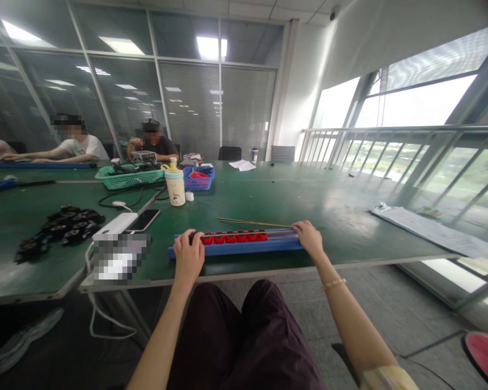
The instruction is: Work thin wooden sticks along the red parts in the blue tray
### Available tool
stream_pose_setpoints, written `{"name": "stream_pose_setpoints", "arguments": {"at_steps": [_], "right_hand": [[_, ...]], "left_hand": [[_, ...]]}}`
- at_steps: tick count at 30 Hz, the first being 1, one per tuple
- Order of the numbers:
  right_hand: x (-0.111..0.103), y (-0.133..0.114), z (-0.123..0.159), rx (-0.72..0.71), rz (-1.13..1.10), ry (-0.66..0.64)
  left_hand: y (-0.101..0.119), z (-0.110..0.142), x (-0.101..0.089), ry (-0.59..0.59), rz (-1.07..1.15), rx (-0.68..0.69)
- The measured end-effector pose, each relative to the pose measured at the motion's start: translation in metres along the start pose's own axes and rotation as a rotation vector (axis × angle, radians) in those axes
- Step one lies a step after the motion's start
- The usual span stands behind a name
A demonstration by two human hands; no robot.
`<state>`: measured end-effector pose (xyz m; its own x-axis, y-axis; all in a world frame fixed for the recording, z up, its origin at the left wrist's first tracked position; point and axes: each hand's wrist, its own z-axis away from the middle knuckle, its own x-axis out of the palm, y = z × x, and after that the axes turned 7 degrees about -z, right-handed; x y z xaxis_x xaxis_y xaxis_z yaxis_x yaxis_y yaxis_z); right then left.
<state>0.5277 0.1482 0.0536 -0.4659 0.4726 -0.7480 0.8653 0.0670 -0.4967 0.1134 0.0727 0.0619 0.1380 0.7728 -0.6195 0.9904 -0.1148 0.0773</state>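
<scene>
A long blue tray (244,247) lies near the front edge of the green table (309,211). Inside it sits a row of several small red parts (233,236), strung along a thin rod. My left hand (188,257) is curled round the tray's left end, fingers over a dark part at the head of the row. My right hand (308,236) grips the tray's right end, fingers closed over it. A thin brass-coloured rod (252,222) lies loose on the table just behind the tray.
A heap of black parts (61,227) lies at left, beside a phone (143,220), a white box (116,223) and cables. Behind stand a cream bottle (175,185), a green basket (128,176) and a blue basket (198,179). Two people sit at the far side. Papers (431,230) lie at right.
</scene>
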Motion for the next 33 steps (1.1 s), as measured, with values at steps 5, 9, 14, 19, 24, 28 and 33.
{"name": "stream_pose_setpoints", "arguments": {"at_steps": [5, 9, 14, 19, 24, 28, 33], "right_hand": [[-0.009, -0.001, -0.016, -0.111, 0.094, -0.085], [-0.017, 0.007, -0.041, -0.1, -0.067, -0.327], [-0.016, 0.008, -0.061, 0.02, -0.133, -0.463], [-0.001, -0.001, -0.069, 0.248, 0.077, -0.42], [0.008, -0.002, -0.067, 0.307, 0.111, -0.379], [0.005, -0.003, -0.063, 0.277, 0.112, -0.351], [0.001, -0.007, -0.058, 0.229, 0.089, -0.394]], "left_hand": [[-0.002, 0.001, -0.002, 0.001, -0.005, 0.002], [-0.003, 0.001, -0.002, 0.004, -0.011, 0.004], [-0.002, 0.001, 0.0, 0.009, -0.02, 0.008], [0.001, 0.001, 0.002, 0.006, -0.021, 0.007], [0.004, 0.0, 0.002, -0.007, -0.02, 0.01], [0.004, 0.0, 0.003, -0.005, -0.012, 0.005], [0.006, 0.001, 0.002, -0.005, -0.007, 0.0]]}}
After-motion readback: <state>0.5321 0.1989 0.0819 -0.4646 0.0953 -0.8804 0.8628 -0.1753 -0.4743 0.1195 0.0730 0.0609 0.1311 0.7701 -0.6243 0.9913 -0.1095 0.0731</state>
